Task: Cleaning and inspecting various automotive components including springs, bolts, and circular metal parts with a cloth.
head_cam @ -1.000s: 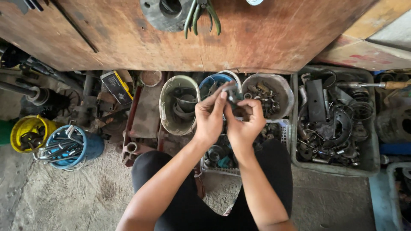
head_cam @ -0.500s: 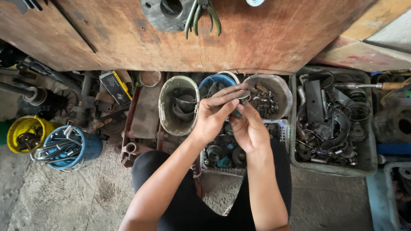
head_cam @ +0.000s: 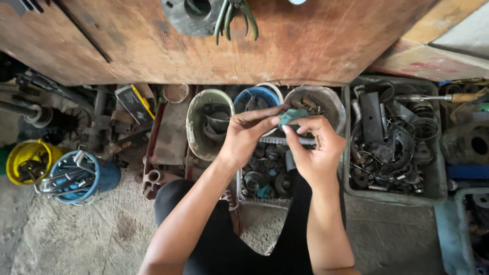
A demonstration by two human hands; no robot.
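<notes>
Down by the bench, both hands meet over the clutter. The left hand (head_cam: 247,135) and the right hand (head_cam: 316,147) share a small teal-green flat piece (head_cam: 292,116), perhaps a rubber or plastic part, held in the air above a white slotted plastic crate of dark metal fittings (head_cam: 265,175). The left hand's fingers are stretched long and pressed on the piece from its left end; the right hand pinches it from below and to the right, thumb and forefinger closed on it. The piece lies roughly crosswise, its long axis running left to right between the two grips, with the right hand's fingertips closer under its middle. What exactly it is I cannot tell from here.

Just behind the hands stand a grimy grey round tub of rusty parts (head_cam: 316,104), a blue-rimmed pot (head_cam: 257,97) and a pale green bucket (head_cam: 204,125). To the right sits a grey plastic bin of black springs and scrap (head_cam: 395,145); a worn wooden benchtop (head_cam: 153,40) overhangs all.
</notes>
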